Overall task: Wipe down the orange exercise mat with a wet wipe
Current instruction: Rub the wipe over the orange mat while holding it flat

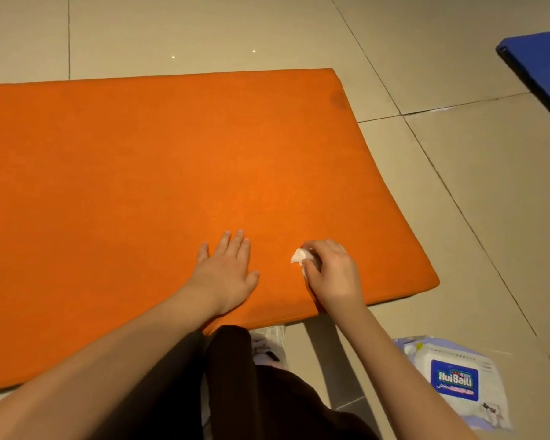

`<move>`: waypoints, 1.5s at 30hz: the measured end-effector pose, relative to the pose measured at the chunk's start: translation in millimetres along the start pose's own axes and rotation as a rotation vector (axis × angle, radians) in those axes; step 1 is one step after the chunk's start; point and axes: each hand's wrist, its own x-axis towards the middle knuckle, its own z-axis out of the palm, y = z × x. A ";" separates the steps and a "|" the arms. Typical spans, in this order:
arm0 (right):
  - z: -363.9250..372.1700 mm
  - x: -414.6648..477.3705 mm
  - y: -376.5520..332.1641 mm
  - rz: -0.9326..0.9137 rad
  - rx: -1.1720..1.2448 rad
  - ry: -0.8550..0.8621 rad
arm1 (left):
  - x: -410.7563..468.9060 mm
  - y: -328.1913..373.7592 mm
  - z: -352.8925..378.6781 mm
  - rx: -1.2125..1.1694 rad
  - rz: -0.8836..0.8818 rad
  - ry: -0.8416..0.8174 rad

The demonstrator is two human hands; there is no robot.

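Currently the orange mat (172, 160) lies flat on the tiled floor (458, 185); left hand (227, 269) spread flat, palm down on the mat near its front edge; right hand (332, 269) just beside it, fingers curled round a bunched wet wipe (299, 257) pressed to the mat; wipe pack (454, 379) off the mat's front right corner. Risk, as I judge it: so small a wad may miss patches, such as the dark smudge (338, 100) near the mat's far right corner.

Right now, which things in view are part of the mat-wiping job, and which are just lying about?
Belongs to the job: orange mat; wet wipe, gripped in the right hand; left hand, flat on the mat; wipes pack on the floor.
Just lying about: blue mat at the upper right edge.
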 end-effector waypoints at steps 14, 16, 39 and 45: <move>-20.1 -47.0 8.7 -0.057 -0.021 -0.131 | -4.6 -0.1 12.0 0.040 0.039 0.054; -27.7 -40.3 19.1 -0.029 -0.046 -0.107 | -4.6 -1.2 11.4 0.027 0.046 0.047; -62.0 22.3 42.1 0.075 -0.117 -0.246 | 11.8 -1.3 -2.7 -0.004 0.051 -0.004; -50.9 15.7 43.6 -0.254 -0.112 -0.300 | 30.3 11.7 6.4 -0.022 0.003 0.071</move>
